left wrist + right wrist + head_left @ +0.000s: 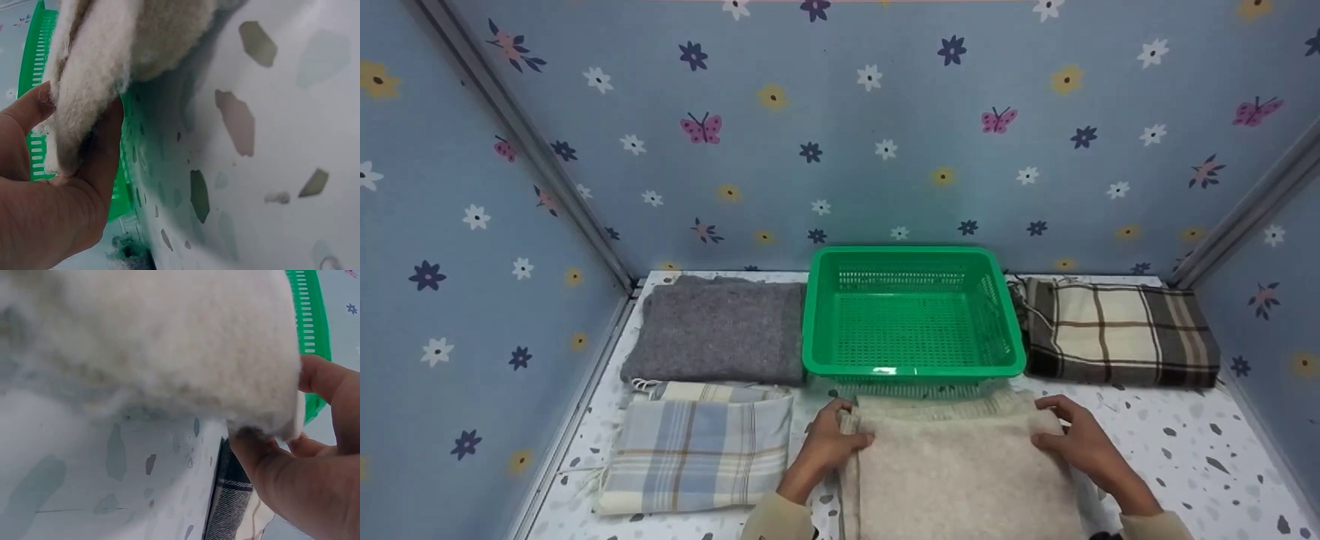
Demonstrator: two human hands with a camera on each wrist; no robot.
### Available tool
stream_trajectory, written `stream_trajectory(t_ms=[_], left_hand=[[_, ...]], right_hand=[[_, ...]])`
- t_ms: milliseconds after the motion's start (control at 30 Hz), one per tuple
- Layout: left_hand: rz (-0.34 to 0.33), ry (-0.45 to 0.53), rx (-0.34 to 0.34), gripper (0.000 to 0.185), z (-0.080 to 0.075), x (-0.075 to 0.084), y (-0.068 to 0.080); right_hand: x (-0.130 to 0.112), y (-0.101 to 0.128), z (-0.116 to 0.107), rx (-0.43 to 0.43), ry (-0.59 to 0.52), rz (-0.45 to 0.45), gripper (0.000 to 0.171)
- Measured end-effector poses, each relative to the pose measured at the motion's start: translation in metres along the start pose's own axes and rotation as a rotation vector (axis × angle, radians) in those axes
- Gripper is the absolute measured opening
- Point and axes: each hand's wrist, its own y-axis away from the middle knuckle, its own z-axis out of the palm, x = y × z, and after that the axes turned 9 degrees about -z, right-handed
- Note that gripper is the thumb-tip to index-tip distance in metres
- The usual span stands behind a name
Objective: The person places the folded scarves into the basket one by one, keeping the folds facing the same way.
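Cream folded blanket [952, 472], between two hands over the speckled worktop [1185, 465], just before the green plastic basket [915, 371]; likely faults: layers sliding apart or the middle sagging, from support at the side edges alone, and the far edge catching on the basket, from its nearness. Left hand [829, 439]: grip pinching the blanket near its far left corner; right hand [1076, 442]: grip likewise at far right, both reaching forward, thumbs turned inward.

Fuzzy, matt cloth in the cream blanket [960, 472]; glossy, perforated plastic in the green basket [915, 370] at the far edge of the smooth-topped table [1177, 457]; rough, matt cloth in the grey blanket [720, 330] by its far left corner; flatter weave in the dark plaid blanket [1125, 334].
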Motion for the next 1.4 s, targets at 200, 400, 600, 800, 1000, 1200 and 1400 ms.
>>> stream_trajectory(t_ms=[200,400,600,800,1000,1200,1400], left_hand=[[-0.008,0.051,-0.043,0.048,-0.006,0.005,0.006],[0.038,0.102,-0.082,0.046,-0.013,0.009,0.013],[0.073,0.12,-0.094,0.047,-0.02,0.016,0.018],[0.142,0.132,-0.089,0.046,-0.027,0.022,0.024],[0.178,0.161,-0.121,0.043,-0.034,0.03,0.03],[0.171,0.165,-0.144,0.043,-0.04,0.035,0.033],[0.152,0.157,-0.182,0.048,-0.046,0.04,0.04]], right_hand=[[-0.01,0.004,-0.001,0.039,-0.006,-0.046,0.056],[-0.019,0.009,-0.002,0.071,0.013,-0.105,0.054],[-0.029,0.014,-0.004,0.094,-0.032,-0.119,0.055],[-0.039,0.018,-0.007,0.102,-0.066,-0.141,0.054],[-0.05,0.02,-0.007,0.111,-0.073,-0.187,0.052],[-0.059,0.024,-0.007,0.101,-0.108,-0.197,0.054],[-0.067,0.03,-0.008,0.091,-0.118,-0.193,0.054]])
